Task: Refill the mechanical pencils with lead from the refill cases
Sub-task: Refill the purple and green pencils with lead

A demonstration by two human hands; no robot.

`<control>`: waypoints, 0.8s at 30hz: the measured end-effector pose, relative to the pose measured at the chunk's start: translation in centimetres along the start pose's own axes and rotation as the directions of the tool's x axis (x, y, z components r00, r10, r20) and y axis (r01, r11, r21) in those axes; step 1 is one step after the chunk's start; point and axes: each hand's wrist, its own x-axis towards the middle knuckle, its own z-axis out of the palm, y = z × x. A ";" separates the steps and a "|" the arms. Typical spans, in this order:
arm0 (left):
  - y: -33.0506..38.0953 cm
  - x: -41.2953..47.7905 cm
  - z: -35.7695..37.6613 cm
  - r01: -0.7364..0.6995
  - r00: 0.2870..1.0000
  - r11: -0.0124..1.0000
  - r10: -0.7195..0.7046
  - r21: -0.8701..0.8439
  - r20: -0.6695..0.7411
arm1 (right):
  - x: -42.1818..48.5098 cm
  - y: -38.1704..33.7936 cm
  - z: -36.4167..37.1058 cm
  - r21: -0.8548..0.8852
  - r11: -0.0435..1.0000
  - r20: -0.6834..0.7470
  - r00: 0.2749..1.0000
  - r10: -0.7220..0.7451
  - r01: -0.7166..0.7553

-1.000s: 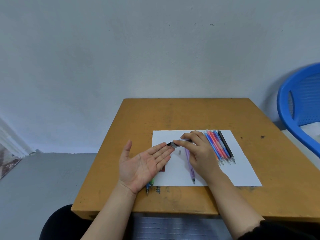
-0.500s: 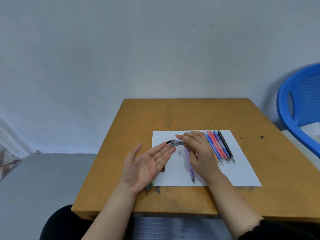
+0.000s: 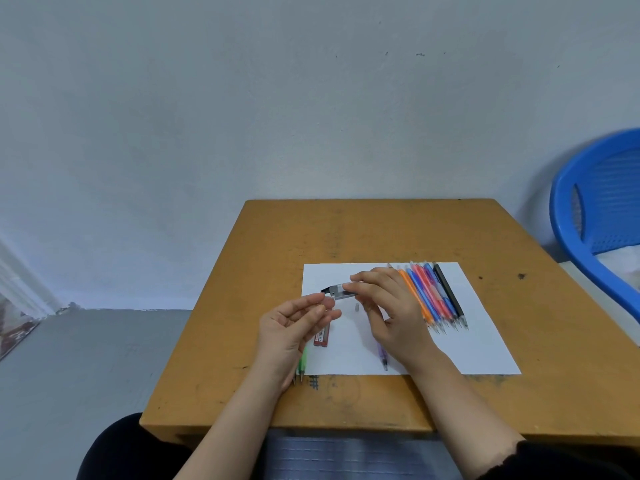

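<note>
Grey wall stands behind an orange-brown table [image 3: 346, 230] bearing one white sheet [image 3: 478, 334]. Above the sheet the right hand [image 3: 391, 313] pinches one clear refill case [image 3: 337, 291] by its body, its black capped end pointing left toward the left hand [image 3: 291, 327]. That hand's fingers curl with the thumb against them; whether they hold a lead is too small to tell. A second, red case [image 3: 322, 337] lies under it. Pencils: a tight row [image 3: 433, 296] of about six, one purple [image 3: 382, 355], one green [image 3: 303, 362].
</note>
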 end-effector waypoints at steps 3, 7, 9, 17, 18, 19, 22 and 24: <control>0.0 -0.1 0.2 -0.013 1.000 1.000 0.013 0.020 -0.007 | 0.0 -0.1 0.2 0.022 1.000 0.001 1.000 -0.008 0.008; 0.1 -0.2 0.3 -0.014 1.000 1.000 0.014 0.021 -0.027 | -0.1 -0.1 0.3 0.030 1.000 0.011 1.000 -0.004 0.003; 0.2 -0.2 0.4 -0.015 0.999 1.000 0.016 0.012 -0.043 | -0.1 -0.2 0.3 0.039 0.999 0.009 1.000 0.002 -0.002; 0.4 -0.4 0.8 -0.034 0.993 0.999 0.030 -0.033 -0.117 | -0.1 -0.4 0.4 0.062 0.996 -0.010 0.998 0.060 -0.060; 0.5 -0.4 0.8 -0.036 0.991 0.999 0.031 -0.038 -0.128 | -0.1 -0.4 0.4 0.069 0.995 -0.016 0.997 0.071 -0.070; 0.5 -0.4 0.8 -0.039 0.990 0.998 0.032 -0.043 -0.139 | -0.1 -0.4 0.4 0.073 0.994 -0.021 0.996 0.083 -0.082; 0.6 -0.4 0.8 -0.046 0.987 0.996 0.034 -0.070 -0.157 | -0.1 -0.4 0.5 0.066 0.991 -0.037 0.993 0.115 -0.113; 0.6 -0.4 0.8 -0.047 0.986 0.995 0.031 -0.093 -0.166 | -0.1 -0.3 0.6 0.069 0.990 -0.044 0.991 0.130 -0.127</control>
